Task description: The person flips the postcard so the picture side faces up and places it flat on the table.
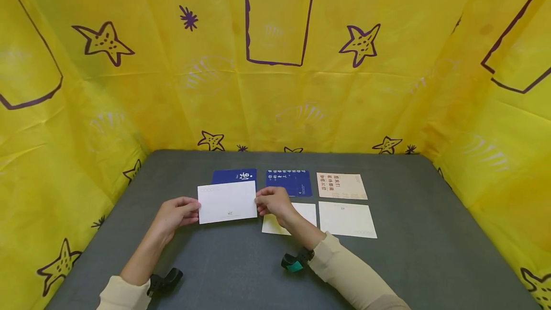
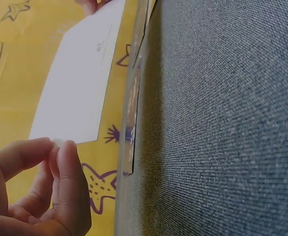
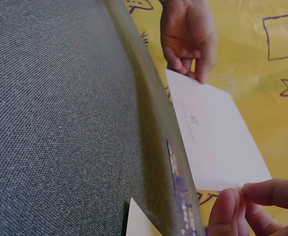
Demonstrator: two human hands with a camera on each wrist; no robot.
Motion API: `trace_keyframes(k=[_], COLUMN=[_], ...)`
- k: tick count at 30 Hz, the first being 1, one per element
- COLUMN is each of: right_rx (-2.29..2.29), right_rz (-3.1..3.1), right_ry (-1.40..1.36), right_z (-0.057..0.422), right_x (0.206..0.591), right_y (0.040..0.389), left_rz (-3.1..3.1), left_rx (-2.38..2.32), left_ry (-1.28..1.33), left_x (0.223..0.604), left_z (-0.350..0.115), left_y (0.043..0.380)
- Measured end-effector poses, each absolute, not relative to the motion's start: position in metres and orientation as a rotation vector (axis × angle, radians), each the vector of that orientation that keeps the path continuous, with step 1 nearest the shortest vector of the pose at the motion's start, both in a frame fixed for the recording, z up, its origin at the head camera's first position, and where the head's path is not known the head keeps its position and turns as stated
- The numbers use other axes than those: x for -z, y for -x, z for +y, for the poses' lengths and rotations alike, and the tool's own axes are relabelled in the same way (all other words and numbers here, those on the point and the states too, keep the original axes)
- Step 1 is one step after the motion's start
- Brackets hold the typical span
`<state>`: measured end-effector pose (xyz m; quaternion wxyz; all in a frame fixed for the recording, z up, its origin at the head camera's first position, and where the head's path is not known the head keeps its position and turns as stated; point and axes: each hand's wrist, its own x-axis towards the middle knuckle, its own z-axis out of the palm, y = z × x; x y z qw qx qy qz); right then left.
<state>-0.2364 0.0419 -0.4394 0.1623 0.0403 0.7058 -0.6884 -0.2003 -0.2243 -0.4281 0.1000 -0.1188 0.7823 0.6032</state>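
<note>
A white postcard (image 1: 227, 202) with faint print along its lower edge is held up off the grey table by both hands. My left hand (image 1: 175, 214) pinches its left edge between thumb and fingers; the left wrist view shows that grip at the card's corner (image 2: 70, 108). At the opposite edge my right hand (image 1: 275, 203) pinches it too, seen close in the right wrist view beside the card (image 3: 217, 132). Behind the postcard lies a blue card (image 1: 234, 176) with white lettering, its lower part hidden.
Right of it lie another blue card (image 1: 297, 183) and a cream card (image 1: 342, 185) with brown lettering. Nearer are two white cards, one (image 1: 305, 214) partly under my right forearm, the other (image 1: 347, 219) fully visible. A yellow patterned cloth (image 1: 275, 104) surrounds the grey table (image 1: 215, 262).
</note>
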Motion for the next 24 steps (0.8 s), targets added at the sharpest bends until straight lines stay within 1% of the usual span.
trace_keyframes(k=[12, 19, 24], right_rx=[2.013, 1.970, 1.968], right_rz=[1.992, 2.065, 2.063], right_ry=[-0.089, -0.075, -0.054], right_z=[0.044, 0.044, 0.046], right_x=[0.439, 0.413, 0.431], right_y=[0.235, 0.218, 0.228], left_rz=[2.319, 2.343, 2.353], left_rx=[-1.796, -1.776, -1.766], left_ry=[0.343, 0.335, 0.313], left_x=[0.429, 0.428, 0.428], left_z=[-0.225, -0.224, -0.224], left_y=[0.201, 0.201, 0.200])
